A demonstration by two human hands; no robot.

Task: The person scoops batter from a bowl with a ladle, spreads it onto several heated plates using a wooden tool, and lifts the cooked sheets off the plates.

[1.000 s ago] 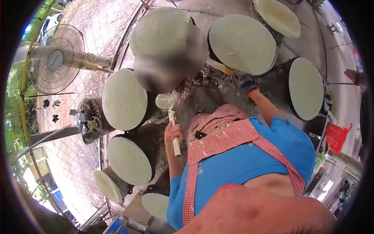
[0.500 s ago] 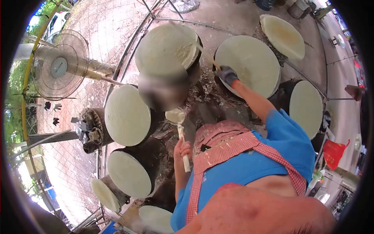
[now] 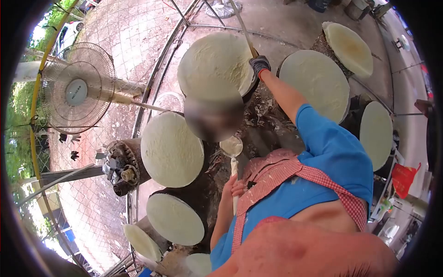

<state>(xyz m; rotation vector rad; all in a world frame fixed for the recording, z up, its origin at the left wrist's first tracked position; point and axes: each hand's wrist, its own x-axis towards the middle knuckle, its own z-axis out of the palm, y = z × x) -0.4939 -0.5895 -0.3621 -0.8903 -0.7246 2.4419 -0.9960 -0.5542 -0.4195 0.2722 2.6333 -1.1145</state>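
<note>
My left hand (image 3: pixel 233 187), bare, is wrapped round the pale handle of a ladle (image 3: pixel 231 147). Whitish batter coats the ladle's bowl, which points away from my body. My right hand (image 3: pixel 261 66), in a dark grey glove, grips a wooden stick (image 3: pixel 244 30) that runs up past the top edge; its far end is out of view. This hand is over the right rim of a round griddle covered with pale batter (image 3: pixel 214 64), its surface rough and wrinkled at the right. A blurred patch hides the griddle's near edge.
Several more batter-covered griddles surround me, such as the left one (image 3: pixel 171 150) and the right one (image 3: pixel 314 83). One sheet (image 3: pixel 348 48) at the far right is browned. A fan (image 3: pixel 76 92), a metal rail and a wire fence stand to the left. A red bag (image 3: pixel 404 180) hangs at right.
My right hand has moved left and away from me, from the right griddle to the central one, and the stick has swung more upright. My left hand still holds the ladle; the view has shifted.
</note>
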